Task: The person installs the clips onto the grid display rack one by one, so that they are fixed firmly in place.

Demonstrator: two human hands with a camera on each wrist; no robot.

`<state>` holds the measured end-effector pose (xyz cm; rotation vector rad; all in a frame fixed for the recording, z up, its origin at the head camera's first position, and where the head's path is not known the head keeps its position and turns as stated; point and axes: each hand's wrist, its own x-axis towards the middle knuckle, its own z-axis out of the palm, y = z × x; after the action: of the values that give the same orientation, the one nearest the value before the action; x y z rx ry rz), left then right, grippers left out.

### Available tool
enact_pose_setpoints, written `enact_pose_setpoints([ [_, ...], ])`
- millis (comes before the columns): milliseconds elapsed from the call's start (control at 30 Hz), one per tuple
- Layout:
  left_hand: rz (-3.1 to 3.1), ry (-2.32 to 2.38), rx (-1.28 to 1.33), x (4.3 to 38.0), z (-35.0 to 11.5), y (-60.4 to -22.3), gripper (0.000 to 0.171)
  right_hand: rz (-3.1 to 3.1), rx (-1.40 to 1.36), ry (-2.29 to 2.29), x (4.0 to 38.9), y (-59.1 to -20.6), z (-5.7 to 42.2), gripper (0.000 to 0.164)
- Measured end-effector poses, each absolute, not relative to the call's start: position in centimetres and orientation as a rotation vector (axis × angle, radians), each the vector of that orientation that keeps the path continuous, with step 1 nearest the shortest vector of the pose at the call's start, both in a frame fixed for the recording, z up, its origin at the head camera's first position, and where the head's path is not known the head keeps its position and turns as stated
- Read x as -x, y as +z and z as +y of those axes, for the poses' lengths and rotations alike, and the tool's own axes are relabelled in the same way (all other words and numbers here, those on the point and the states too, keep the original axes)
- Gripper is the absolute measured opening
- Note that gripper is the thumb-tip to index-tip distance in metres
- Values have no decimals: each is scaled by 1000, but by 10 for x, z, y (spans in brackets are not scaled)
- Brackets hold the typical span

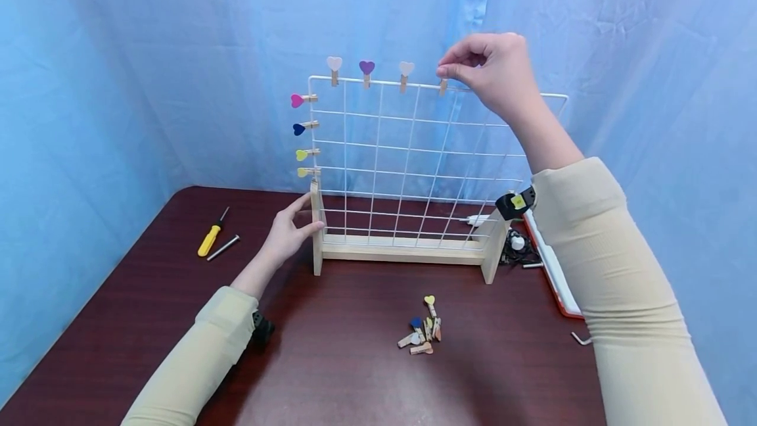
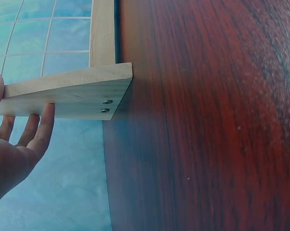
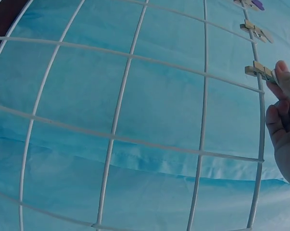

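In the head view, the right hand (image 1: 498,72) is pinching a clothespin (image 1: 443,87) at the top bar of the wire grid (image 1: 377,145), just right of three heart clips (image 1: 367,68). Four more clips (image 1: 299,129) are sitting along the grid's left edge. The left hand (image 1: 286,234) is gripping the wooden upright (image 1: 317,248) at the grid's lower left. A loose heap of clips (image 1: 428,329) is lying in front of the grid. In the left wrist view, thumb and fingers are holding that upright from either side. In the right wrist view, the clothespin is straddling the grid's edge wire, with thumb and finger clamping its outer end.
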<state>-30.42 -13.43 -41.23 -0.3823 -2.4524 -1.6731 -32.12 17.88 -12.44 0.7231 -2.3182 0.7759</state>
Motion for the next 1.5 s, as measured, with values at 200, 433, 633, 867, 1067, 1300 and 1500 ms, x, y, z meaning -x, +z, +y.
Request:
enact_pose_setpoints([
  [200,-2447,-1667,388,305,-134,-411,65,-2299,-745,782,324,-126,181,22],
  [433,-2449,-1675,385,305,-133,-412,65,-2243,-780,843,309,-126,186,26],
  [633,-2444,-1686,389,305,-133,-413,65,-2143,-998,888,266,-147,185,24],
  [867,-2447,-1679,391,301,-136,-410,65,-2256,-1217,812,265,-240,207,35],
  [1067,-2446,-1673,391,301,-137,-407,66,-2508,-1180,818,262,-333,223,36],
  [1300,-2435,-1668,405,305,-136,-410,65,-2705,-1224,872,254,-414,236,33],
  [1500,-2441,-1665,401,304,-137,-411,65,-2812,-1267,874,255,-449,242,23],
])
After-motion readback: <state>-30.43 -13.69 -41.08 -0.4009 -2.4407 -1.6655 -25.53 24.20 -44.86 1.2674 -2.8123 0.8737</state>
